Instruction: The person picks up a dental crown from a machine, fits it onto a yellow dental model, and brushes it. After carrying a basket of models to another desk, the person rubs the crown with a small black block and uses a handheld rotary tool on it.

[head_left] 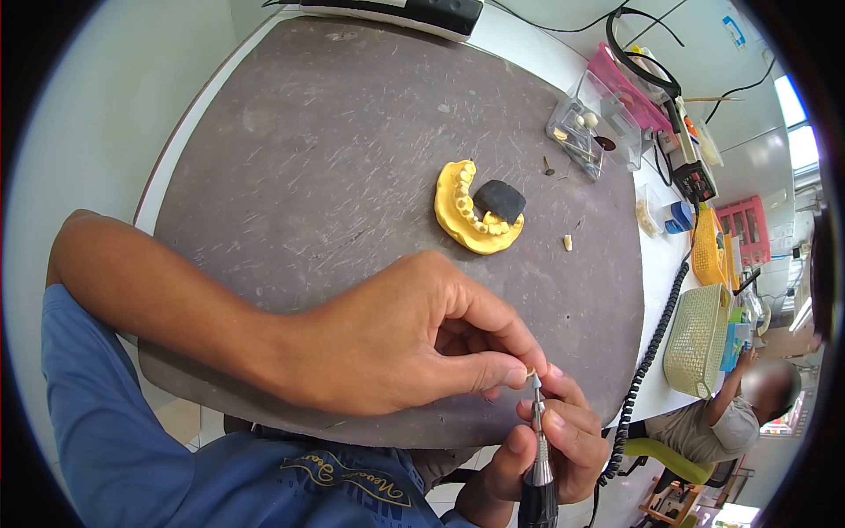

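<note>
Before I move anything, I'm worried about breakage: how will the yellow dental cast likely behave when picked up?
The yellow dental cast looks rigid, so it probably won't flex. Its small raised teeth might chip if gripped there. The dark block overlapping it in view could slip during lifting.

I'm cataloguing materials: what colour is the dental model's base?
The dental model's base is yellow; the head view shows it best.

Head-worn camera: wide view forward and down, close above left hand (400, 343), right hand (570, 438).
</note>
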A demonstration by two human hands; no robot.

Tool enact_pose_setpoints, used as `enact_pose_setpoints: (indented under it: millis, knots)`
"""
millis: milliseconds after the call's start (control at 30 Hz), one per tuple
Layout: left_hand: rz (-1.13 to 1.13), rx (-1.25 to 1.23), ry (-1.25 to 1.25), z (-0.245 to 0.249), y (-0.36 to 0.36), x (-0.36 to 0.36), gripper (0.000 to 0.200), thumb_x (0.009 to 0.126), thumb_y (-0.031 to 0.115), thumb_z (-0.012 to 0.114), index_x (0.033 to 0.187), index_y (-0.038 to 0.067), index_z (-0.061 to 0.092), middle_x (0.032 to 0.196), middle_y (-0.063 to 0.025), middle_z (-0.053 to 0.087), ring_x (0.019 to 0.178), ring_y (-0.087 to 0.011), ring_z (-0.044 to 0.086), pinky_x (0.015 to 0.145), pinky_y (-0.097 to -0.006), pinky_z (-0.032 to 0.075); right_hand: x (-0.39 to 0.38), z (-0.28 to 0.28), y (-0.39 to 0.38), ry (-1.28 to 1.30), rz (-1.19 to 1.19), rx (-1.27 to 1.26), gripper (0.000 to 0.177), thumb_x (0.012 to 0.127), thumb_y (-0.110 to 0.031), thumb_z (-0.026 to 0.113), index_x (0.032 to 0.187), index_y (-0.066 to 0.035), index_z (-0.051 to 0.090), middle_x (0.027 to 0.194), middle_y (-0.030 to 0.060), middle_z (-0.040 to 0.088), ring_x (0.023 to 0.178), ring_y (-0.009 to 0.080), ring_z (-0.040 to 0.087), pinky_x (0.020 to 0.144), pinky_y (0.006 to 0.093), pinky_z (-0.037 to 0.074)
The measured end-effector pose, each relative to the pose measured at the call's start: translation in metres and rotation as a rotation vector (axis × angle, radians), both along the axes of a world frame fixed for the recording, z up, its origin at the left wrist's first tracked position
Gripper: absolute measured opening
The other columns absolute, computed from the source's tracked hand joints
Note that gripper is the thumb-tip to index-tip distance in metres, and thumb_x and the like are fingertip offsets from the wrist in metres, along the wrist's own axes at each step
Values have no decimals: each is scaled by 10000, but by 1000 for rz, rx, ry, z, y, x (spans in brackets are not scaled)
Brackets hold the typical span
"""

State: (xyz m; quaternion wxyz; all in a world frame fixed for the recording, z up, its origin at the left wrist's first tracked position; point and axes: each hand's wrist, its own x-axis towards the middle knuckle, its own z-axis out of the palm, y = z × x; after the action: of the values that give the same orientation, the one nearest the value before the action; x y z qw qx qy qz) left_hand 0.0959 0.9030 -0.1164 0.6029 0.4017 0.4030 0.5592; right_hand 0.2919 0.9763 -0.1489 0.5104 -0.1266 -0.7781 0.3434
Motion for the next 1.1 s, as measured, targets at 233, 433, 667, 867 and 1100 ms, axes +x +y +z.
enact_pose_setpoints:
  millis: [233, 433, 667, 867, 1100]
  knots:
    - [-1, 3, -13, -1, 0, 0, 213, 951, 45, 671, 1146, -28, 714, 1096, -115, 723, 1002, -107, 667, 878, -244, 544, -1, 1, 2, -3, 9, 6, 288, 809, -87, 826, 1009, -39, 624, 799, 118, 709, 916, 326, 732, 857, 421, 607]
    - [3, -3, -11, -1, 1, -1, 213, 949, 48, 674, 1146, -23, 716, 1094, -116, 723, 998, -111, 672, 879, -246, 549, -2, 1, 4, -9, 20, 41, 289, 800, -88, 829, 997, -30, 626, 779, 115, 704, 859, 304, 736, 844, 424, 613]
    - [-2, -28, -15, 0, 1, -2, 216, 950, 55, 677, 1147, -25, 715, 1095, -112, 719, 994, -111, 671, 875, -242, 548, -2, -1, 6, -11, 34, 47, 288, 802, -85, 827, 1000, -29, 625, 771, 112, 699, 863, 305, 736, 845, 419, 612]
    - [-15, -18, 2, -1, 2, -2, 219, 951, 54, 675, 1152, -24, 713, 1094, -111, 715, 998, -112, 668, 872, -240, 546, -2, -2, 4, 9, 8, 21, 294, 810, -83, 821, 1018, -26, 621, 774, 115, 697, 884, 311, 733, 853, 417, 609]
    - [-15, -22, -3, 0, 2, -3, 219, 951, 48, 672, 1154, -26, 711, 1096, -112, 713, 1000, -113, 668, 874, -240, 546, -2, -1, 8, -4, 39, 44, 292, 809, -77, 819, 1014, -22, 620, 774, 120, 697, 874, 303, 732, 855, 419, 609]
